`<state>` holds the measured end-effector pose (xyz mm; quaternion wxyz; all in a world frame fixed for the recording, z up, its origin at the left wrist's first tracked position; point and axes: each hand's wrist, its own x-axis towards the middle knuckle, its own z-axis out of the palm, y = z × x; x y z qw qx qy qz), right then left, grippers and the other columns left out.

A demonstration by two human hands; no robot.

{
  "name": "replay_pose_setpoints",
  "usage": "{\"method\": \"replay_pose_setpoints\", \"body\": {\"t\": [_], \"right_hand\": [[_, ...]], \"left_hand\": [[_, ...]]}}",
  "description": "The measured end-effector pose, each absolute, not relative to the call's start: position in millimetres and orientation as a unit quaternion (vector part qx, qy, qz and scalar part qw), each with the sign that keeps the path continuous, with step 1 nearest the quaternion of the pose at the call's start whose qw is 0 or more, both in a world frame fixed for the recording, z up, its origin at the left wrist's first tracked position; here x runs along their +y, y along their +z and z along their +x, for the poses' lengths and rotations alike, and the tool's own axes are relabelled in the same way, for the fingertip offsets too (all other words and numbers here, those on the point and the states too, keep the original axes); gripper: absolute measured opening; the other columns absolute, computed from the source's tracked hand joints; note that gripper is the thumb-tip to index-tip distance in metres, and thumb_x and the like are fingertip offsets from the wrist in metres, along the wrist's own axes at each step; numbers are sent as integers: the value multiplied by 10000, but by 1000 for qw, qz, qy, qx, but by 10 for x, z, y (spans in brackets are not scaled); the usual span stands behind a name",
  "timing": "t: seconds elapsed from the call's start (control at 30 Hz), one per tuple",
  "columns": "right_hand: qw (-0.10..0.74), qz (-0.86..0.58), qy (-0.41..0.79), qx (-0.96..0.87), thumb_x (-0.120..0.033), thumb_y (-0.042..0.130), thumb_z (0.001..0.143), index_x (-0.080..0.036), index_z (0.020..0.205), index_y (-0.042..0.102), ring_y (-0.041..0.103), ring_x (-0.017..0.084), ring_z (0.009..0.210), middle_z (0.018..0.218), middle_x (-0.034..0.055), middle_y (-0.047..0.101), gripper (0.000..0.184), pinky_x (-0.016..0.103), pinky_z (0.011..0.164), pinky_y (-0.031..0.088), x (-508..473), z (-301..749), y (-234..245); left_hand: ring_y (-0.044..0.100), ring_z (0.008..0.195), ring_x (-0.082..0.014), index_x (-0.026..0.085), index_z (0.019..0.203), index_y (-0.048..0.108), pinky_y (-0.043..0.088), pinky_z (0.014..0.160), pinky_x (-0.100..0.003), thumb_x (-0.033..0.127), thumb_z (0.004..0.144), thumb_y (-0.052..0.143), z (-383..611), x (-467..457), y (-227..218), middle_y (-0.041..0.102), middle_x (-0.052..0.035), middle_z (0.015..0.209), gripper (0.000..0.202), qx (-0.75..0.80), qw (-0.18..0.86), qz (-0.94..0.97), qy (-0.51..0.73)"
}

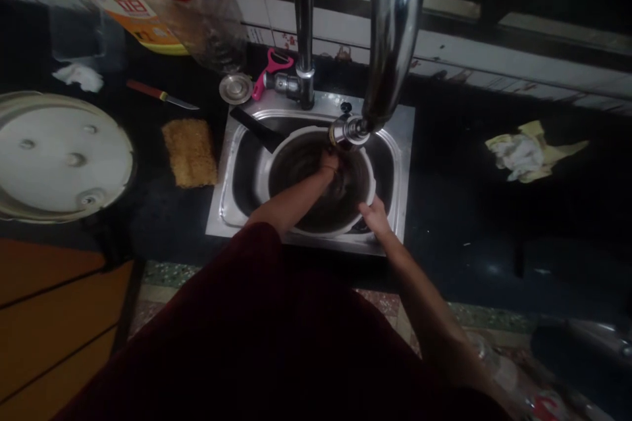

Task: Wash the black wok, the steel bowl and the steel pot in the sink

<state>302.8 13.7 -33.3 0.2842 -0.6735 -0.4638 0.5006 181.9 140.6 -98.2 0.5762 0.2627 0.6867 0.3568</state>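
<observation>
A wide metal pot [371,183] with a long black handle [257,130] sits in the steel sink [227,210], under the tap. My left hand [330,160] reaches down inside the pot, near its far wall below the spout. Its fingers are dark and blurred, so whether they hold anything cannot be seen. At the pot's near right side my right hand [375,216] grips the rim, the thumb over the edge and the other fingers mostly hidden.
A chrome tap [395,33] arches over the sink. Left on the dark counter are a brown sponge-like block [190,152], a knife [160,95], a pink peeler [270,72], a large round lid [59,151] and a red-capped jar [197,20]. A crumpled cloth [528,152] lies right.
</observation>
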Motion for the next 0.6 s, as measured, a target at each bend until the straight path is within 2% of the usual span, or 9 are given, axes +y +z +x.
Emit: {"method": "replay_pose_setpoints", "body": {"t": [0.1,0.23,0.3,0.4,0.47,0.6], "right_hand": [[281,-683,500,-453,-546,501,730,-159,920,610,522,158,641,674,7,590,444,291,623,456,167,3090,-412],[285,-706,473,-444,-668,356,783,-159,844,596,516,160,632,653,12,566,566,290,606,445,193,3128,-468],[290,-698,465,-461,-637,382,782,-160,819,595,538,172,687,695,25,592,524,299,656,454,183,3114,-463],[288,-683,473,-476,-475,501,722,-154,877,608,546,166,707,732,18,613,371,293,689,456,144,3072,-435],[291,-682,479,-469,-374,513,667,-151,909,600,522,146,660,713,1,599,340,277,658,450,123,3053,-421],[298,-674,493,-462,-332,485,600,-156,883,572,478,127,622,691,-13,570,345,259,612,427,129,3038,-404]], "left_hand": [[547,565,-71,170,1152,512,480,559,-190,273,933,457,1884,946,-866,617,-5,801,248,606,657,371,251],[477,509,-59,154,931,594,429,508,-158,249,846,573,1799,529,-664,558,31,664,130,466,690,545,101],[487,518,-66,156,915,598,430,506,-157,245,840,577,1786,640,-602,555,30,653,118,480,683,540,107],[535,610,-63,185,1057,558,461,567,-145,220,939,391,1874,994,-591,597,2,798,207,593,631,452,214],[548,647,-56,207,1138,514,476,606,-146,212,965,318,1948,1097,-627,603,-4,865,262,628,607,414,257],[560,577,-93,173,1100,560,489,582,-201,287,891,526,1943,872,-720,621,-11,777,240,553,652,492,165]]}}
